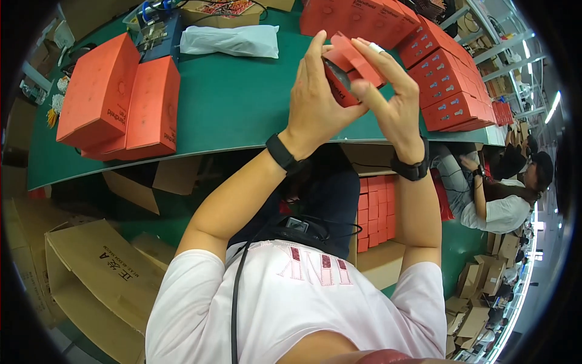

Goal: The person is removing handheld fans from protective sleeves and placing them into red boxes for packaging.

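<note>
Between my two hands, over the table's right half, is a small red cardboard box with raised flaps; something dark grey shows at its opening. My left hand is wrapped round the box's left side, thumb along its lower edge. My right hand, a ring on one finger, closes on the flaps and right side, its thumb over the front. Part of the box is hidden behind my fingers. The green table lies beneath.
Stacked red boxes stand at right, more at the back, and larger ones at left. A white plastic-wrapped packet lies near a blue metal fixture. Under the table a carton holds red boxes. A person sits at right.
</note>
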Tool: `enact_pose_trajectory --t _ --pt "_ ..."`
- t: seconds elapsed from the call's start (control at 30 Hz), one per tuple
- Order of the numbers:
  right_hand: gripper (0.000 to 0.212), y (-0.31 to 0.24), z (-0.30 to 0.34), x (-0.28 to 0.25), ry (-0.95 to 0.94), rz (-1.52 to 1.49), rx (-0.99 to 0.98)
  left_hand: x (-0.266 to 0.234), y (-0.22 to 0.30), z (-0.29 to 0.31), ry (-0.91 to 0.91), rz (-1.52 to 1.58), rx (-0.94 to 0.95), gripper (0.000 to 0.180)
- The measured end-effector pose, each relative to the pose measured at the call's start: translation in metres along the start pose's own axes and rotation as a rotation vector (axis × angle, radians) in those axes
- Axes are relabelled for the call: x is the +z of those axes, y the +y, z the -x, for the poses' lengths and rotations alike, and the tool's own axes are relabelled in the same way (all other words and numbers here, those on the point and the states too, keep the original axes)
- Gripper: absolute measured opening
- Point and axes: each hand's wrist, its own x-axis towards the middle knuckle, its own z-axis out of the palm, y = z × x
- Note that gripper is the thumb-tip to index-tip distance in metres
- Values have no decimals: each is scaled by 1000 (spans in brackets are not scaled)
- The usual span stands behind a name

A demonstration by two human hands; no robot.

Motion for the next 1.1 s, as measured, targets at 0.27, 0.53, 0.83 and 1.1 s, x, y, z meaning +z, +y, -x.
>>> enact_pose_trajectory --t 0.27,0.53,0.83,1.1 --pt "32 -13 4 11 -54 150 86 2 -5 14 -5 11 -140 103" --pt "61 -19 16 13 -200 459 -67 1 -10 18 -46 13 -122 101" --pt "97 -10 -60 3 -591 412 375 -77 -21 61 -360 -97 -253 96" --pt "98 54 -209 43 -512 178 -34 -144 -13 26 -235 -188 -346 49"
